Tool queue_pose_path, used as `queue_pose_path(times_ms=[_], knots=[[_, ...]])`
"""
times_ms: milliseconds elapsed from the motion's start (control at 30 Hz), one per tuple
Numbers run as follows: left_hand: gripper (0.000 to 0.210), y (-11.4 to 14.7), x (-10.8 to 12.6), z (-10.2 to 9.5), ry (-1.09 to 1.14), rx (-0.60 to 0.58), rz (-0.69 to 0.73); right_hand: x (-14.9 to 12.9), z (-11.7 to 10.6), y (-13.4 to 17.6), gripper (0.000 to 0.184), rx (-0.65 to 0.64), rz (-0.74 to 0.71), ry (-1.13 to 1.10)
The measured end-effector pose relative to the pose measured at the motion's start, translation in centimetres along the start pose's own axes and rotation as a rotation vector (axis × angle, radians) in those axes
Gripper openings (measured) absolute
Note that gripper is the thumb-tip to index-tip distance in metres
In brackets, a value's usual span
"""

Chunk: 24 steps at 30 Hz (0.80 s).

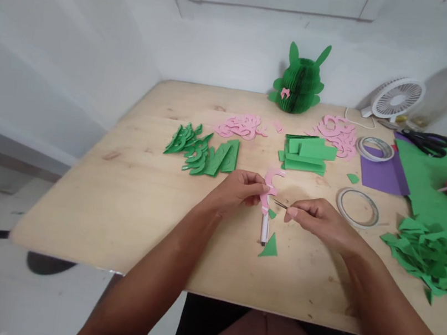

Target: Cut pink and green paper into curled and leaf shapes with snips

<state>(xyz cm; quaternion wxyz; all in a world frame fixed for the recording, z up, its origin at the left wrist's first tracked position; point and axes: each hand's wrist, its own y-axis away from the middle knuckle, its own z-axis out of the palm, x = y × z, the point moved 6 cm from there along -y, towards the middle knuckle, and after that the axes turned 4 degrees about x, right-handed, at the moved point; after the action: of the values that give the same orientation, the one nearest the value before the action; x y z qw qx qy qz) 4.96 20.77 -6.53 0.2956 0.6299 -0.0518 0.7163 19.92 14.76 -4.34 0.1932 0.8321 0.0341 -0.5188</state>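
Note:
My left hand [247,189] is closed on a curved pink paper cutout [271,179] with pale strips on it, held just above the table. In my right hand [313,214] is a pair of slim dark tweezers [280,204], whose points reach toward the cutout's right edge. Below the cutout lies a white pen [265,231], its upper end hidden behind the paper. Beside the pen sits a green paper scrap [270,246], with a smaller one further up.
Green cutouts [200,153], pink cutouts [242,126] and folded green papers [308,155] lie beyond my hands. Tape rolls [358,208], black scissors [426,143] and green scraps [432,257] are on the right. A green honeycomb paper figure [300,86] and a white fan [398,99] stand at the wall.

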Motion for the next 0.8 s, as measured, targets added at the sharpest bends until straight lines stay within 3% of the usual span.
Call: queue_pose_path(times_ms=[100, 267, 567, 800], knots=[[0.022, 0.1, 0.1, 0.0, 0.066, 0.060, 0.008, 0.1, 0.0, 0.0, 0.042, 0.021, 0.015, -0.013], [0.023, 0.2, 0.1, 0.3, 0.129, 0.150, 0.051, 0.2, -0.9, 0.0, 0.041, 0.246, -0.012, -0.111], [0.021, 0.7, 0.3, 1.8, 0.081, 0.149, 0.126, 0.0, -0.6, -0.2, 0.030, 0.476, 0.032, -0.233], [0.023, 0.7, 0.2, 2.6, -0.012, 0.122, 0.168, 0.4, -0.2, -0.4, 0.025, 0.529, 0.017, -0.284]])
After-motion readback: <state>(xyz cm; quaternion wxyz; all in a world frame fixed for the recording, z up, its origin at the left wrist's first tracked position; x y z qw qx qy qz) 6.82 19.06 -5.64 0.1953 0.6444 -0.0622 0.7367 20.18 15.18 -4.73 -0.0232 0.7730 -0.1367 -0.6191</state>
